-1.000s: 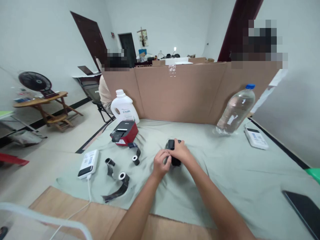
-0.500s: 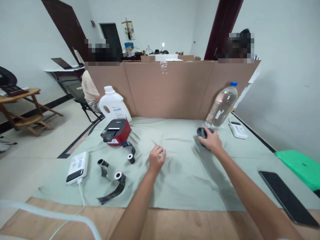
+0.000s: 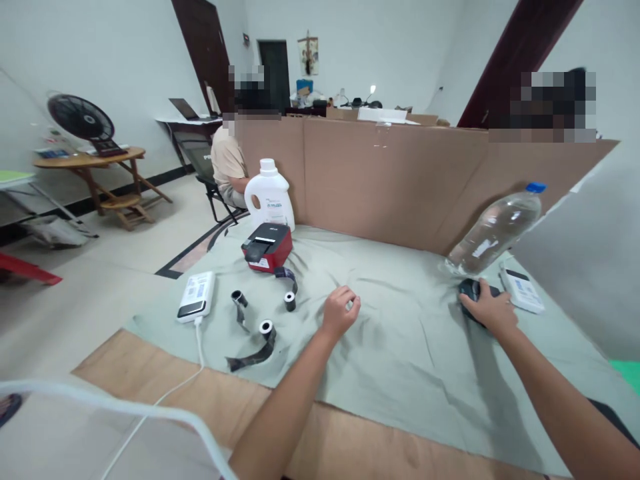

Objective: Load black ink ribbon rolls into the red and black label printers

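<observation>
My right hand (image 3: 489,311) lies closed over a small black device (image 3: 470,291) on the green cloth (image 3: 400,333), close to the base of a clear water bottle (image 3: 495,230). My left hand (image 3: 340,311) rests mid-cloth with fingers curled loosely; I see nothing in it. To its left lie three black ribbon rolls (image 3: 265,328) with loose tape, and a red and black label printer (image 3: 267,247) stands beyond them.
A white detergent jug (image 3: 270,195) stands by the cardboard divider (image 3: 400,180). A white power bank (image 3: 197,296) with a cable lies at the left. A white handheld device (image 3: 523,291) sits at the right. A person sits behind the divider; another is at far right.
My right hand carried the black device from the middle of the cloth to the right, beside the bottle. My left hand let go and stayed mid-cloth. The view shifted.
</observation>
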A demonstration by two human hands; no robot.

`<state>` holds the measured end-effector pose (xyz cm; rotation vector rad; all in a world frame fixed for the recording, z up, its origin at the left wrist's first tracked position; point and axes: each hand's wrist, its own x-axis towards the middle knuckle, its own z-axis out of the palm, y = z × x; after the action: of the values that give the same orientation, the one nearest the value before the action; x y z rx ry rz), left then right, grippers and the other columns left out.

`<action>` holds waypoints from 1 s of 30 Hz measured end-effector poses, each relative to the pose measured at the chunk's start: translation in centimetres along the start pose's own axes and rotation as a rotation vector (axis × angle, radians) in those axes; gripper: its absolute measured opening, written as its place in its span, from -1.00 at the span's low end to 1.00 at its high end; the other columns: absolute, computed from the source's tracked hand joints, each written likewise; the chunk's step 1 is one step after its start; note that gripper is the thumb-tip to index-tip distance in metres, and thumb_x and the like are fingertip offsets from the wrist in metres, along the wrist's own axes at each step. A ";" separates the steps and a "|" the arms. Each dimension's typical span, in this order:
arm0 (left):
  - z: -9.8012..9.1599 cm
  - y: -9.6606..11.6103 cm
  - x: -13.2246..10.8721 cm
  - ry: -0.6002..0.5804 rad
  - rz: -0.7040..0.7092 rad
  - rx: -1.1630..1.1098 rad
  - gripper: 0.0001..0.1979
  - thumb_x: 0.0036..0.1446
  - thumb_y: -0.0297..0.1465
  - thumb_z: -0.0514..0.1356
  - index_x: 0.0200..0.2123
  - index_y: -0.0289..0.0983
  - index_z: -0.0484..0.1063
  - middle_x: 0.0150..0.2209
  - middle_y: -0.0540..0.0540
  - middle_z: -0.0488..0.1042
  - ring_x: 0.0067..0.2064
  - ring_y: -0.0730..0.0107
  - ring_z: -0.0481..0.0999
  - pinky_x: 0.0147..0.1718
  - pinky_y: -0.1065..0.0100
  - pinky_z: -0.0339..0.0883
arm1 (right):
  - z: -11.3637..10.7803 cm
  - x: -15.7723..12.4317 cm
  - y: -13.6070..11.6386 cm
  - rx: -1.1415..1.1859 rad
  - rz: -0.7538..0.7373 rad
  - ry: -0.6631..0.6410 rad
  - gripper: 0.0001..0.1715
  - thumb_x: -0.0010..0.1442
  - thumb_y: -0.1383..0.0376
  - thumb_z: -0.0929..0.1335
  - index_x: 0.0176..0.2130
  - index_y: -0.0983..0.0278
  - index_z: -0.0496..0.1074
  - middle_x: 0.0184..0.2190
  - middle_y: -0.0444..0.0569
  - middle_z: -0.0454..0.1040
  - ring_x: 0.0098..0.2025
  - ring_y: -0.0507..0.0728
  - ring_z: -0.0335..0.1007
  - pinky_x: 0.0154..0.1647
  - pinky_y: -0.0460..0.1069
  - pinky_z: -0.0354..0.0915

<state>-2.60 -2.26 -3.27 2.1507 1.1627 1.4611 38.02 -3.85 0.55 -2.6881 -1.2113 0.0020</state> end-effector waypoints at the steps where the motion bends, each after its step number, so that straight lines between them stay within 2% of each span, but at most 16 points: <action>1: 0.0 -0.1 0.0 0.005 0.003 0.001 -0.74 0.26 -0.45 0.10 -0.51 -0.21 0.29 -0.43 -0.05 0.42 -0.30 0.35 0.42 -0.25 0.34 0.26 | 0.0 0.0 0.1 -0.002 -0.001 0.000 0.05 0.21 -0.29 0.18 0.46 0.16 0.02 0.30 0.52 0.06 0.22 0.70 0.23 0.01 0.40 0.24; 5: -0.1 0.1 0.1 0.012 0.003 0.024 -0.75 0.24 -0.45 0.12 -0.52 -0.21 0.31 -0.43 -0.07 0.45 -0.30 0.34 0.44 -0.24 0.32 0.28 | 0.1 0.1 0.4 -0.032 -0.020 0.024 0.03 0.23 -0.27 0.16 0.47 0.15 -0.02 0.36 0.47 0.02 0.26 0.70 0.18 0.05 0.42 0.22; 8: -1.6 2.0 0.9 0.011 -0.016 0.032 -0.76 0.23 -0.45 0.15 -0.51 -0.22 0.35 -0.40 -0.08 0.50 -0.28 0.32 0.47 -0.21 0.29 0.29 | 0.1 -0.4 -0.5 -0.179 -0.063 0.138 -0.08 0.31 -0.15 0.13 0.43 0.30 0.11 0.42 0.45 -0.04 0.34 0.70 0.04 0.13 0.43 0.11; 11: -5.8 4.4 2.7 0.043 -0.076 -0.015 -0.80 0.25 -0.41 0.17 -0.45 -0.20 0.44 -0.35 -0.05 0.56 -0.21 0.30 0.51 -0.13 0.27 0.31 | 0.9 -1.9 -4.4 -0.339 -0.281 0.252 -0.22 0.32 0.03 0.18 0.37 0.38 0.23 0.45 0.37 -0.04 0.41 0.65 -0.11 0.27 0.48 -0.10; 13: -10.3 4.5 4.4 0.090 -0.135 -0.059 -0.84 0.26 -0.39 0.17 -0.37 -0.18 0.50 -0.30 -0.03 0.59 -0.17 0.30 0.54 -0.09 0.28 0.33 | 1.8 -3.7 -9.3 -0.308 -0.513 0.241 -0.26 0.31 0.10 0.20 0.38 0.32 0.21 0.45 0.28 0.04 0.42 0.56 -0.06 0.31 0.50 -0.15; 15: -15.4 2.4 6.5 0.167 -0.222 -0.060 -0.86 0.25 -0.37 0.16 -0.29 -0.17 0.53 -0.23 -0.04 0.62 -0.14 0.29 0.56 -0.06 0.30 0.35 | 2.9 -6.1 -15.8 -0.159 -0.729 0.155 -0.27 0.32 0.12 0.18 0.39 0.27 0.19 0.43 0.22 0.11 0.40 0.46 0.03 0.33 0.47 -0.08; 17: -20.0 -1.6 8.7 0.283 -0.380 0.028 -0.82 0.24 -0.36 0.15 -0.18 -0.20 0.55 -0.13 -0.10 0.61 -0.06 0.24 0.55 0.00 0.28 0.35 | 3.8 -8.9 -23.2 0.062 -0.887 0.034 -0.28 0.34 0.13 0.18 0.40 0.24 0.16 0.41 0.19 0.18 0.40 0.35 0.10 0.35 0.38 -0.01; 19: -23.3 -6.5 10.8 0.369 -0.587 0.139 -0.73 0.20 -0.39 0.15 -0.06 -0.29 0.52 0.01 -0.22 0.57 0.05 0.14 0.52 0.09 0.23 0.30 | 4.2 -11.7 -30.6 0.272 -0.997 -0.082 -0.29 0.35 0.15 0.17 0.41 0.24 0.14 0.41 0.14 0.19 0.43 0.29 0.07 0.39 0.32 0.00; 20: -24.3 -8.8 11.6 0.357 -0.691 0.168 -0.69 0.18 -0.40 0.16 -0.02 -0.33 0.51 0.07 -0.28 0.54 0.12 0.08 0.48 0.13 0.20 0.27 | 4.4 -12.9 -34.1 0.356 -1.040 -0.136 -0.29 0.35 0.15 0.16 0.41 0.27 0.14 0.42 0.14 0.17 0.44 0.27 0.05 0.41 0.28 -0.01; 21: -25.0 -10.7 12.3 0.320 -0.785 0.155 -0.67 0.16 -0.40 0.17 -0.02 -0.35 0.51 0.08 -0.31 0.54 0.15 0.04 0.47 0.14 0.18 0.26 | 4.4 -14.0 -37.2 0.418 -1.068 -0.197 -0.29 0.36 0.13 0.17 0.40 0.29 0.14 0.42 0.15 0.16 0.45 0.28 0.04 0.41 0.26 -0.01; 23: -25.2 -13.6 13.1 0.270 -0.845 0.134 -0.72 0.12 -0.40 0.18 -0.11 -0.36 0.55 -0.08 -0.30 0.61 0.09 0.01 0.51 0.07 0.17 0.31 | 4.6 -15.6 -42.3 0.462 -1.075 -0.350 -0.22 0.31 0.04 0.27 0.40 0.23 0.14 0.41 0.14 0.19 0.42 0.39 0.06 0.39 0.33 0.00; 25: -24.7 -15.0 13.1 0.243 -0.839 0.104 -0.77 0.11 -0.37 0.20 -0.21 -0.33 0.58 -0.27 -0.21 0.64 -0.03 0.06 0.56 -0.03 0.20 0.37 | 4.9 -16.5 -45.8 0.468 -1.024 -0.489 0.04 0.12 -0.02 0.45 0.41 0.24 0.08 0.36 0.18 0.27 0.37 0.51 0.12 0.34 0.40 0.02; 27: -24.2 -15.5 12.7 0.241 -0.826 0.073 -0.79 0.10 -0.34 0.22 -0.25 -0.31 0.60 -0.38 -0.14 0.62 -0.13 0.14 0.57 -0.10 0.24 0.40 | 5.5 -17.0 -47.7 0.541 -0.976 -0.581 0.35 -0.13 -0.01 0.59 0.42 0.28 0.02 0.31 0.23 0.31 0.32 0.55 0.17 0.32 0.42 0.04; 28: -24.0 -15.5 12.4 0.247 -0.823 0.058 -0.78 0.10 -0.33 0.23 -0.26 -0.31 0.61 -0.42 -0.11 0.61 -0.17 0.17 0.57 -0.12 0.26 0.41 | 5.8 -17.3 -48.2 0.624 -0.979 -0.611 0.43 -0.22 0.00 0.63 0.42 0.28 0.02 0.29 0.23 0.32 0.31 0.55 0.19 0.33 0.41 0.05; 30: -24.0 -15.5 11.9 0.265 -0.820 0.033 -0.76 0.10 -0.33 0.24 -0.25 -0.34 0.62 -0.46 -0.09 0.59 -0.23 0.20 0.57 -0.16 0.26 0.44 | 6.2 -17.7 -48.5 0.849 -1.038 -0.645 0.45 -0.31 0.01 0.67 0.39 0.24 0.08 0.27 0.20 0.34 0.30 0.50 0.22 0.32 0.36 0.12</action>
<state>-28.82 11.83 5.23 1.2268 1.8609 1.3263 -10.25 15.48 1.66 -1.1596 -2.0090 1.0057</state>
